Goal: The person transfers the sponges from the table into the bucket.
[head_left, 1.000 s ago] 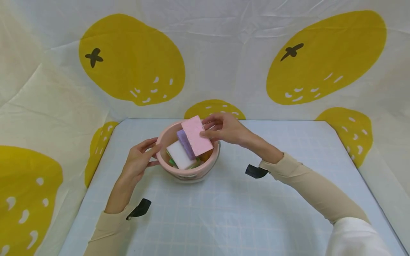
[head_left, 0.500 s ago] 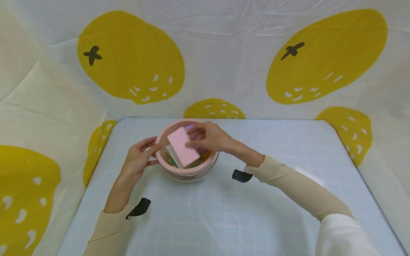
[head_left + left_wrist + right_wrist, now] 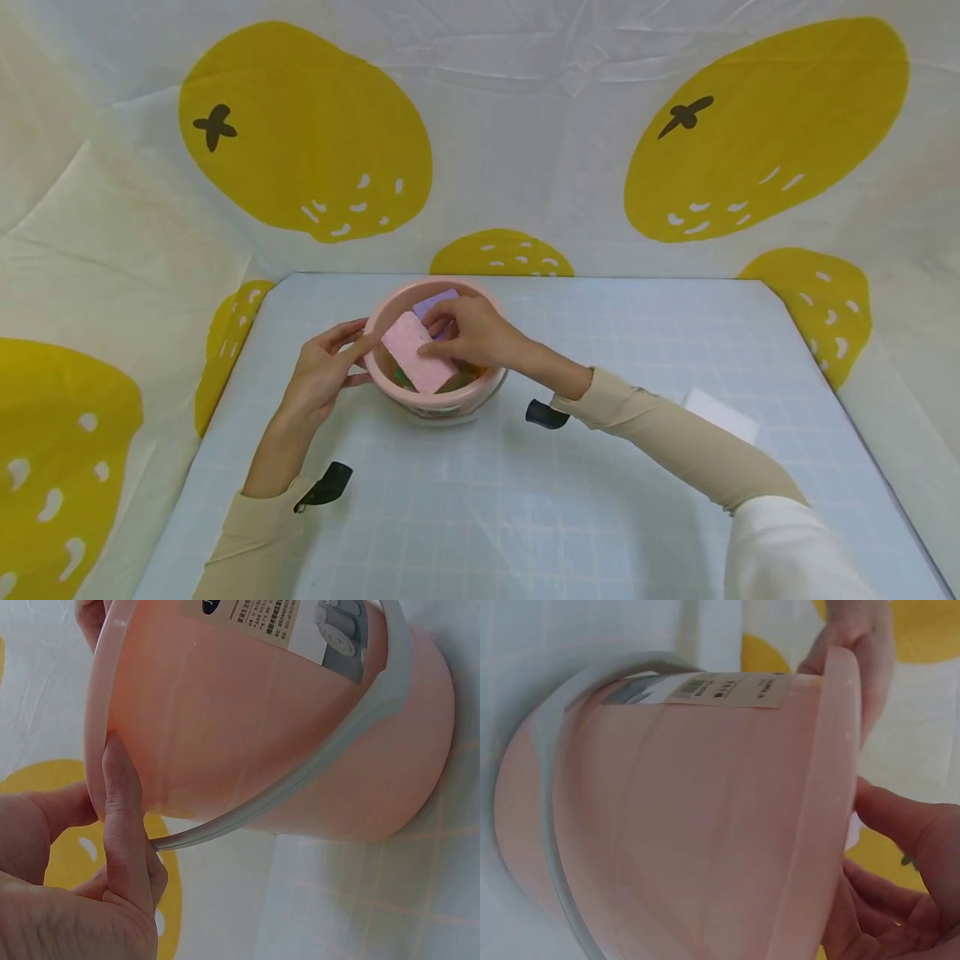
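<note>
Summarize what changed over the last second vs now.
The right hand carried the pink sponge down and leftward from above the rim into the pink bucket, covering the white sponge; it still holds it. The left hand stayed on the bucket's left rim, and the bucket did not move.

left hand (image 3: 324, 375) fingers straight (thumb too), right hand (image 3: 468, 333) fingers curled, pinching.

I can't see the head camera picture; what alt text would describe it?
A person's right hand lowers a pink sponge into a pink bucket that the left hand steadies at its rim. The bucket stands on a pale blue checked table, before a cloth printed with yellow lemons.
</note>
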A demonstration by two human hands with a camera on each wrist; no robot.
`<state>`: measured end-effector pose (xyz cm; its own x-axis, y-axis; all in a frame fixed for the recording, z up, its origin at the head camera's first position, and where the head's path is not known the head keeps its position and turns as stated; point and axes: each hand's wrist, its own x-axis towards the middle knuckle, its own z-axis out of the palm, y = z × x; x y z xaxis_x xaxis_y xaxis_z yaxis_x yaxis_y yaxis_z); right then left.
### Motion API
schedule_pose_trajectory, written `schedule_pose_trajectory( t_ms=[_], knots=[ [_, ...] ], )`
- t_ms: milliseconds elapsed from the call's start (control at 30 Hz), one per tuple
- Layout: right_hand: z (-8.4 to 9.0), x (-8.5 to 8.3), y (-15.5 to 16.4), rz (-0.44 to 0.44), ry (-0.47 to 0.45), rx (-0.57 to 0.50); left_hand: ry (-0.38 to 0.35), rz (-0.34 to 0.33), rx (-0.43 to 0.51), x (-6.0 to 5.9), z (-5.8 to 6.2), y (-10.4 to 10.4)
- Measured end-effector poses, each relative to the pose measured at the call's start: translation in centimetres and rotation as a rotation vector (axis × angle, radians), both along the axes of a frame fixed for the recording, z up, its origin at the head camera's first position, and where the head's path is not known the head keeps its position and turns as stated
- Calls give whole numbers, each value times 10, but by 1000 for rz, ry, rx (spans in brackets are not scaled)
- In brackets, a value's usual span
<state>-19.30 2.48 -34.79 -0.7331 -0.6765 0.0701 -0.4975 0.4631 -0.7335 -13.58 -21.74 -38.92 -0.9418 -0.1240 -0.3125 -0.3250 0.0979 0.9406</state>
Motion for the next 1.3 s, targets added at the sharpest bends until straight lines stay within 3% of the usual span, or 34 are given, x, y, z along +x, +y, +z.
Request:
schedule_pose_trajectory(
  t_ms=[300,667,1000,1300],
  knots=[
    [-1,0,-1,23,110,3,-4,-1,2,-1,0,0],
    [2,-1,20,-6,20,-43,18,-5,-12,1,2,2],
    [8,-1,44,-20,-6,-56,-7,4,-20,2,3,2],
    [7,-1,71,-71,-2,-120,14,-4,-1,3,2,2]
  ],
)
